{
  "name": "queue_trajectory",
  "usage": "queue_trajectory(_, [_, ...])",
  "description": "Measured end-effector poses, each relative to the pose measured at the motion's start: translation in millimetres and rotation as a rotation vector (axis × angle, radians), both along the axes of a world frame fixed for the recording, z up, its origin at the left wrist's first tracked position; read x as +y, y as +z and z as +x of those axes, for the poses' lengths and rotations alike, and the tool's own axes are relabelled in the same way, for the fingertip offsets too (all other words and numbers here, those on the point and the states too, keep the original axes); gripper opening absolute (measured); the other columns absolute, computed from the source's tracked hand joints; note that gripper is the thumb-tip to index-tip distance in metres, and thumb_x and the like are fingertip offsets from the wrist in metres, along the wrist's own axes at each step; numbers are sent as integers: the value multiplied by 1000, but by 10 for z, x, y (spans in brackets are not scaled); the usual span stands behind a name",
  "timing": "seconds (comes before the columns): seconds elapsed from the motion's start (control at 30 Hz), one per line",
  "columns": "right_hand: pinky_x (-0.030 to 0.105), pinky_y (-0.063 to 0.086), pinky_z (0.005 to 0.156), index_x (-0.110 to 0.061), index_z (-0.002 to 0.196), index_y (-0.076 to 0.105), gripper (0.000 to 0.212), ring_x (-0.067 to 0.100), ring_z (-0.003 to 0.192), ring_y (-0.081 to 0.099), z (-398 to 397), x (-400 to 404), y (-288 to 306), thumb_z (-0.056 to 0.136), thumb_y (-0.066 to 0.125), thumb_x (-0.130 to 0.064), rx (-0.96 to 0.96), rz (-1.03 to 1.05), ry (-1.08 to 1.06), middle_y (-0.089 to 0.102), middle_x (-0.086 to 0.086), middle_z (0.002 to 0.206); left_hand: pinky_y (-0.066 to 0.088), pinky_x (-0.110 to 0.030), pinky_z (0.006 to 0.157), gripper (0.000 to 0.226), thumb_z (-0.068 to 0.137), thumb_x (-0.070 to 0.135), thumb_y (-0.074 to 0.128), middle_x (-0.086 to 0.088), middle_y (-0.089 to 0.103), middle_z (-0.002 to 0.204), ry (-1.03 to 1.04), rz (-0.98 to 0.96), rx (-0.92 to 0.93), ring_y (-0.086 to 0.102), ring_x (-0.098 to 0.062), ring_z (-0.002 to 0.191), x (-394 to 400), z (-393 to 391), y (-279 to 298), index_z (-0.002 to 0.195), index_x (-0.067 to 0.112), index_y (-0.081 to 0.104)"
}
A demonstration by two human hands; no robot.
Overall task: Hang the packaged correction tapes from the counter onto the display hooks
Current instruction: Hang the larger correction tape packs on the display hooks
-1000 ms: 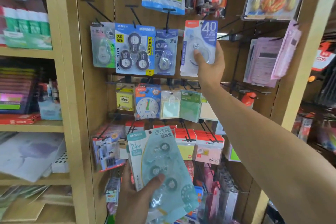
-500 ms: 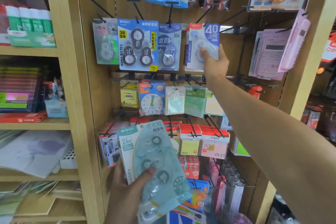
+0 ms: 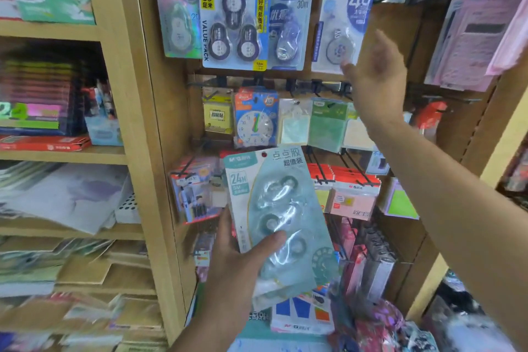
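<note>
Left hand gripping low, right hand raised, fingers spread

**Five tape packs, two hands on show**

Top row carries four hanging correction-tape packs: a holographic single, the blue value pack with three dispensers in it, a purple 30m single, and the white 40 pack with one. A fifth, the teal 24M pack, shows three dispensers under its blister. That makes nine dispensers visible across five packs. One toy clock card hangs in the middle row. Two hands: the left hand and the right hand. Packs lower down are too blurred to count.
</note>
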State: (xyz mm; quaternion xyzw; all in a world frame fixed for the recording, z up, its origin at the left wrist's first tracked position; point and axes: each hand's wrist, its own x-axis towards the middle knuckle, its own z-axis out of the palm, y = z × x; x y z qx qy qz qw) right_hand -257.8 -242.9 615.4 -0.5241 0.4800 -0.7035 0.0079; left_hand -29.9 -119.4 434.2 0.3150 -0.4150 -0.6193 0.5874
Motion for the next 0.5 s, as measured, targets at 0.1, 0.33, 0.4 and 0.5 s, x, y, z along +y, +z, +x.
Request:
queue_trajectory(0.1, [33,54,101,-25,132,60,48,13,115,64,72,473,-280,87,78,-24,100,2,156,64,1,129,58,-54,91,74,57,16,88,-4,77,116,-13,-9,-10,74,-30,106,6,-200,17,125,33,64])
queue_trajectory(0.33, [31,62,83,-35,136,54,71,2,100,71,31,1633,-1197,72,83,-41,-84,485,360,72,-12,114,57,-56,89,78,60,7,92,-8,77,116,-82,-72,2,74,-34,105,84,-574,47,130,26,62])
queue_trajectory(0.4, [48,62,85,-28,130,60,62,17,98,75,-4,1761,-1403,74,84,-37,-166,574,386,76,-4,110,59,-56,88,77,58,9,95,-8,77,114,-82,-89,-24,75,-33,104,123,-672,41,127,25,63])
queue_trajectory(0.5, [53,61,85,-19,118,67,36,25,95,76,-38,1874,-1546,85,80,-25,-283,548,380,78,2,105,56,-56,94,68,65,33,94,-1,76,119,-72,-98,-65,73,-28,110,150,-795,-12,126,32,64])
